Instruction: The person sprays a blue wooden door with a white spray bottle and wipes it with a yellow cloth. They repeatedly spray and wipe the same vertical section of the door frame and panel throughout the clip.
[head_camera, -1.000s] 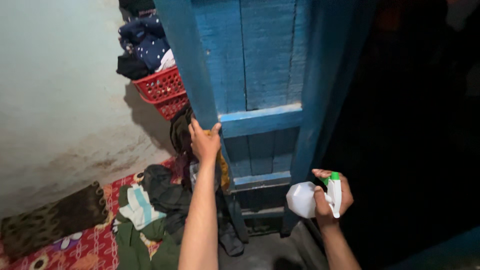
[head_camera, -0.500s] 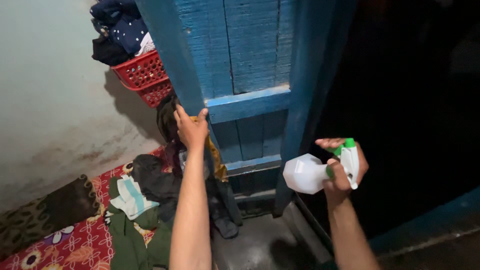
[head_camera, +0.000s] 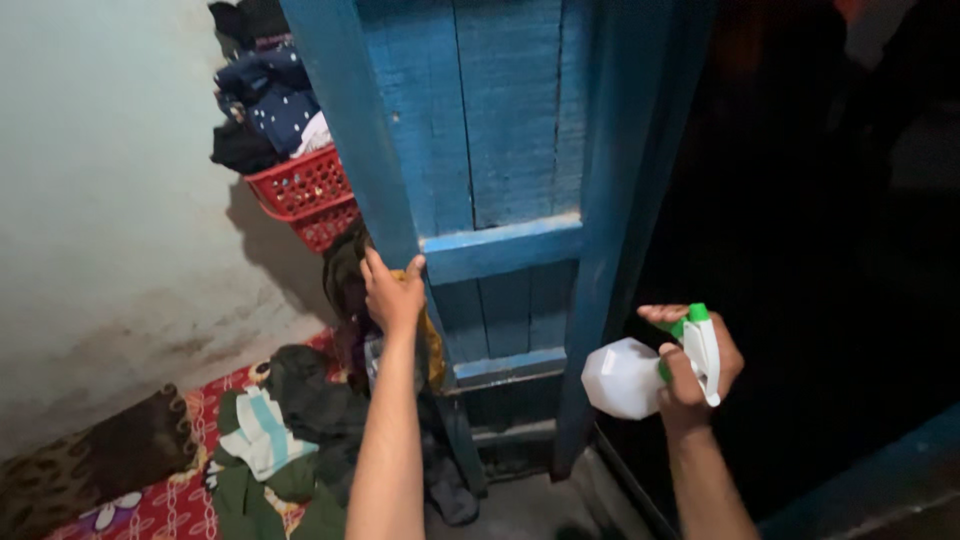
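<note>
My left hand (head_camera: 392, 293) grips the near edge of a blue wooden door (head_camera: 500, 150), fingers wrapped around it beside a horizontal rail. My right hand (head_camera: 697, 368) holds a white spray bottle (head_camera: 625, 378) with a green and white trigger head, tilted sideways with its body pointing left toward the door's lower part. The bottle hangs a little apart from the wood, in front of the door's hinge side and a dark opening on the right.
Red plastic baskets (head_camera: 305, 190) with dark clothes on top hang against the pale wall (head_camera: 110, 200) at left. More clothes lie piled on a red flowered mat (head_camera: 185, 490) below. A grey floor strip (head_camera: 540, 505) lies at the door's foot.
The view has shifted slightly. My left hand stays on the door edge. My right hand with the spray bottle rose from a second ago and now sits a bit lower than half a second ago.
</note>
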